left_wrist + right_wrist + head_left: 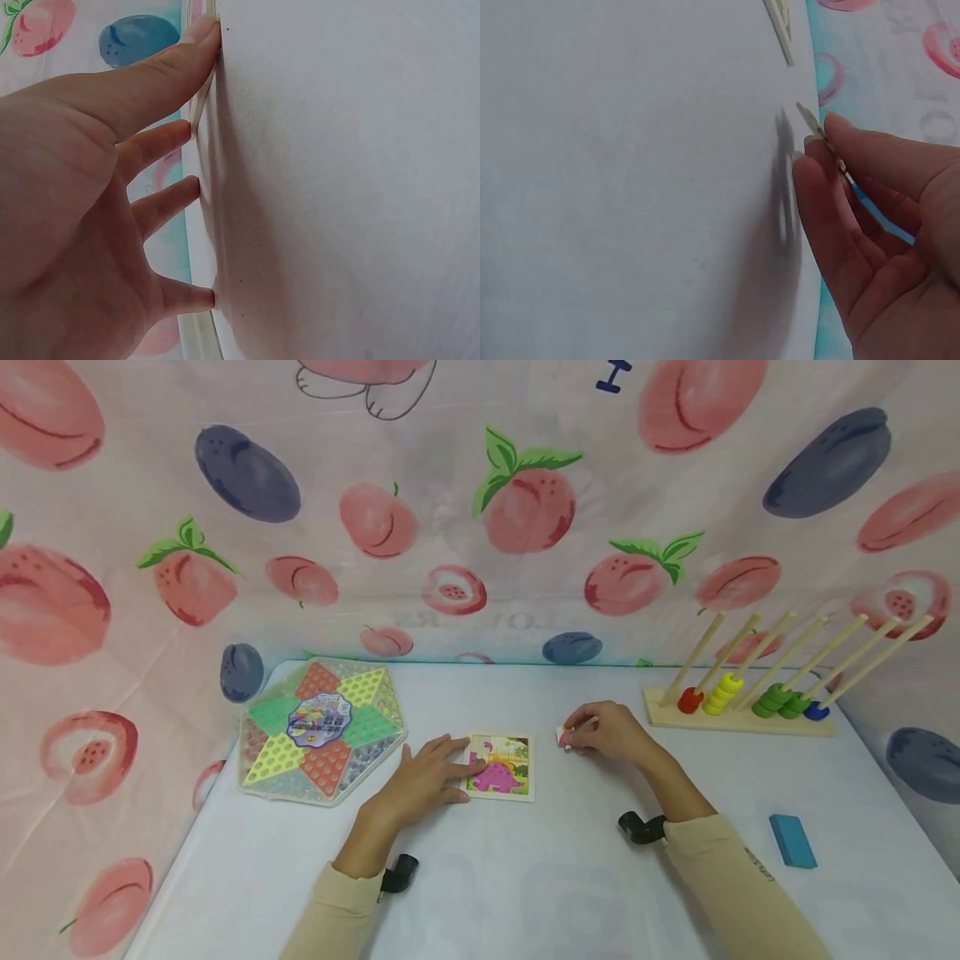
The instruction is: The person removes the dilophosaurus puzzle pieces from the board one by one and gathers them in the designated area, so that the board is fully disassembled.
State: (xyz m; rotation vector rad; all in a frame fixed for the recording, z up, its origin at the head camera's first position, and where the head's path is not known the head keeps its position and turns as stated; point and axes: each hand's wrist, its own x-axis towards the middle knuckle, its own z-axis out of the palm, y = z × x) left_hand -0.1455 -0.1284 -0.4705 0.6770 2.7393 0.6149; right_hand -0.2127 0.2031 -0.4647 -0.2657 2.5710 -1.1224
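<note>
A square wooden jigsaw puzzle (512, 770) with a magenta dinosaur lies flat on the white table. My left hand (426, 781) rests at its left side, fingers spread; one finger reaches over the picture and the thumb touches the near-left edge. In the left wrist view the thumb tip meets the puzzle's thin edge (200, 105). To the right of the puzzle, my right hand (613, 731) pinches a small puzzle piece (562, 737) between thumb and fingers. Seen edge-on in the right wrist view, the piece (810, 120) is held just above the table, over its shadow.
At the back left lies a hexagonal Chinese checkers box (360, 727). A wooden bead-stacking rack (738, 720) with tall pegs and coloured beads stands at the back right. A blue block (792, 841) sits near the right arm. Behind the table hangs a peach-patterned cloth (450, 527).
</note>
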